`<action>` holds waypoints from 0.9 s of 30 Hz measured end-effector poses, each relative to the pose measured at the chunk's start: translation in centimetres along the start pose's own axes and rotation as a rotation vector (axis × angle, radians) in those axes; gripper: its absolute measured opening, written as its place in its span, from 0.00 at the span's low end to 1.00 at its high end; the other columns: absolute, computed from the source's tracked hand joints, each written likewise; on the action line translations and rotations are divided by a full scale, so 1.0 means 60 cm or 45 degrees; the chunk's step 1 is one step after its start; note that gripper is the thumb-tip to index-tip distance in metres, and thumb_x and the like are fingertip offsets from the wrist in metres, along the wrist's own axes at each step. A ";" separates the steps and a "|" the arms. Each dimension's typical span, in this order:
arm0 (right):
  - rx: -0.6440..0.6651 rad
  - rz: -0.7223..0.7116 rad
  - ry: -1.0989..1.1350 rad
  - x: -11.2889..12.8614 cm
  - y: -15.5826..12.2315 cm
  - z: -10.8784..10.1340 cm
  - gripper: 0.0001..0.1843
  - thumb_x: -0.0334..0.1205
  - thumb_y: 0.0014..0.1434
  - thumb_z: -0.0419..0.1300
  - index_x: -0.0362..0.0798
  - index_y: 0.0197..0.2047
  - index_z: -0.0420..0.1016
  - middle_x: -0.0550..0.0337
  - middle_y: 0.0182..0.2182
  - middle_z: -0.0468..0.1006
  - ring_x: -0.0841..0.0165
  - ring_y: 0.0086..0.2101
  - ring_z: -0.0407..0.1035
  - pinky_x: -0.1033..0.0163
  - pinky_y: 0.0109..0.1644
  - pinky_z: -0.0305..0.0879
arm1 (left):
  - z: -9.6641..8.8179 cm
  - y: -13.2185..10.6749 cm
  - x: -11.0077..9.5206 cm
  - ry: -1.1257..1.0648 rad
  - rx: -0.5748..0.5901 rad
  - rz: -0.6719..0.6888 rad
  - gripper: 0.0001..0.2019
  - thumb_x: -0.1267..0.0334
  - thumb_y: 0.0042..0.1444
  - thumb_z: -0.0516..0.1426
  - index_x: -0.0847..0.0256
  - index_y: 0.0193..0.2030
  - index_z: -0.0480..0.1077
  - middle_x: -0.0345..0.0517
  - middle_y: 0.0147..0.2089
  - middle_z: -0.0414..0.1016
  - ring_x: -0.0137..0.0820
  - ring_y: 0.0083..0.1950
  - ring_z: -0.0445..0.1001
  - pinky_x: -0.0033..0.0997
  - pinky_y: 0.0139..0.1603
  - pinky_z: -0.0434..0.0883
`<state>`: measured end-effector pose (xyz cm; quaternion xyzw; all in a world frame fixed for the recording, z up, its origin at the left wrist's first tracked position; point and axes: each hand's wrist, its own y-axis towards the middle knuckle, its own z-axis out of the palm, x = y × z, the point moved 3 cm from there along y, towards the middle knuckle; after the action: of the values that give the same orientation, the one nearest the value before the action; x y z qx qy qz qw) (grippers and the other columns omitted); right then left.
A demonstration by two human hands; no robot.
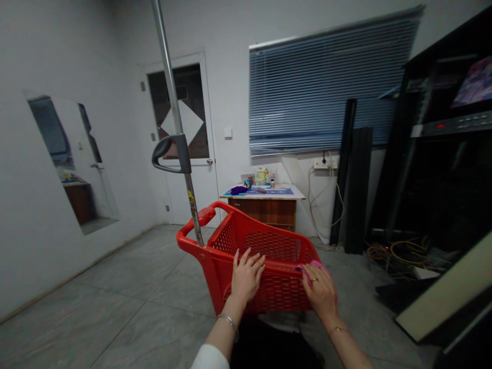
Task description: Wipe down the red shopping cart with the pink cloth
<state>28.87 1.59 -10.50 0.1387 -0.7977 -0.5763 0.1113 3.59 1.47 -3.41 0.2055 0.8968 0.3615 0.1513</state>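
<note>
A red plastic shopping cart (280, 290) with perforated basket walls stands before me. My left hand (248, 271) lies over the basket's near rim, its fingers spread and stretched out. Farther right along the same rim, my right hand (322, 289) is closed around a pink cloth (317, 264) and presses it against the basket's corner. Most of the cloth is hidden under my fingers. From the cart's left side rises a metal pole (173, 97) with a dark grey looped handle (183, 154) on it.
Behind the cart, a wooden desk (261, 212) carries a purple cloth and small items. Dark tall panels (358, 195) and a black rack (430, 179) stand on the right, with loose cables (409, 252) on the floor. A mirror (82, 169) hangs left; a door (209, 123) is behind.
</note>
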 end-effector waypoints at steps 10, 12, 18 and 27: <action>0.003 0.043 0.008 0.104 0.037 0.042 0.13 0.35 0.63 0.54 0.47 0.48 0.77 0.54 0.44 0.80 0.66 0.47 0.72 0.56 0.57 0.64 | 0.003 0.001 -0.002 0.052 -0.029 0.002 0.15 0.58 0.67 0.51 0.40 0.58 0.70 0.37 0.56 0.77 0.40 0.66 0.63 0.59 0.71 0.47; 0.007 0.029 0.056 0.129 0.046 0.049 0.14 0.34 0.62 0.54 0.47 0.49 0.76 0.53 0.45 0.80 0.65 0.48 0.71 0.55 0.58 0.64 | 0.002 0.000 -0.002 0.066 -0.021 0.017 0.15 0.58 0.67 0.51 0.41 0.58 0.70 0.38 0.56 0.77 0.40 0.66 0.63 0.59 0.71 0.48; 0.041 -0.110 0.117 0.081 0.031 0.026 0.18 0.33 0.62 0.54 0.48 0.54 0.74 0.55 0.48 0.79 0.66 0.51 0.71 0.55 0.60 0.64 | -0.002 0.001 -0.001 0.047 0.009 0.024 0.15 0.58 0.67 0.51 0.40 0.58 0.69 0.37 0.56 0.76 0.39 0.66 0.64 0.59 0.71 0.48; -0.003 0.013 -0.021 -0.026 -0.005 -0.011 0.14 0.37 0.63 0.55 0.48 0.49 0.77 0.55 0.43 0.81 0.66 0.44 0.74 0.57 0.56 0.67 | 0.001 0.000 -0.003 -0.035 0.004 -0.020 0.15 0.58 0.67 0.51 0.40 0.58 0.69 0.35 0.57 0.76 0.39 0.66 0.62 0.59 0.70 0.47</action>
<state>30.60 1.46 -10.59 0.1298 -0.7985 -0.5778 0.1077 3.77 1.44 -3.43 0.2038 0.8968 0.3559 0.1661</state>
